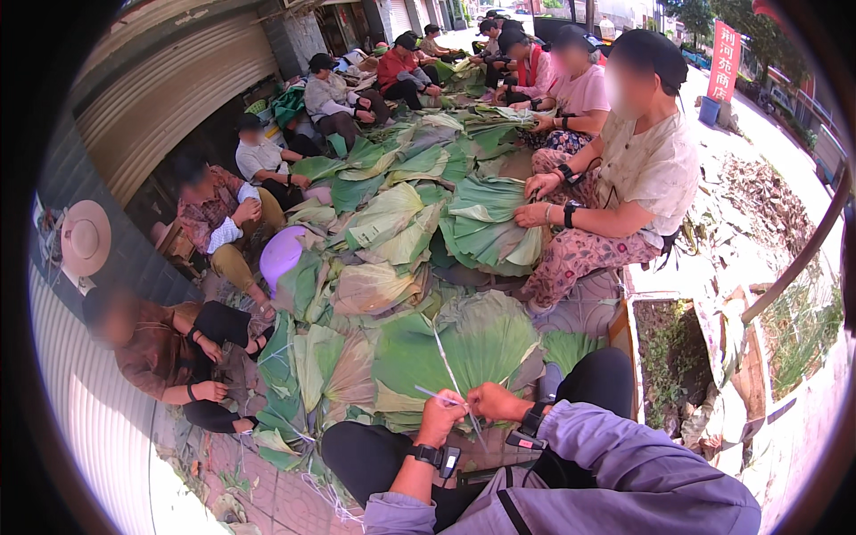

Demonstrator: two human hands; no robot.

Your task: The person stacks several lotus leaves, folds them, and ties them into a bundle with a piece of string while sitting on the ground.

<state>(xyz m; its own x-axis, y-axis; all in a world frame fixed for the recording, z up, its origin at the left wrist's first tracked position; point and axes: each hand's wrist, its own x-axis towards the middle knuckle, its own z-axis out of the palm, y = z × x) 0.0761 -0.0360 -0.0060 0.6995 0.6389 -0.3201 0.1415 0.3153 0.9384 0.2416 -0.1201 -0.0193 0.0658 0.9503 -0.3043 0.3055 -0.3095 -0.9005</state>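
Close before me lies a stack of large green lotus leaves [486, 339], spread wide and overlapping. A thin pale string [444, 358] runs across its top toward me. At the near edge of the stack, my left hand [439, 421] is closed on the string, and a short end sticks out to its left. Right beside it, my right hand [496, 403] pinches the same string with bent fingers. Another end hangs below the hands. Whether the string is knotted between my fingers is too small to tell.
More lotus leaves [383, 223] cover the ground ahead between two rows of seated people. At right, a person holds a leaf bundle [490, 223]; another sits at lower left. A planter box [669, 361] stands right of my knee. Loose string [332, 497] lies at lower left.
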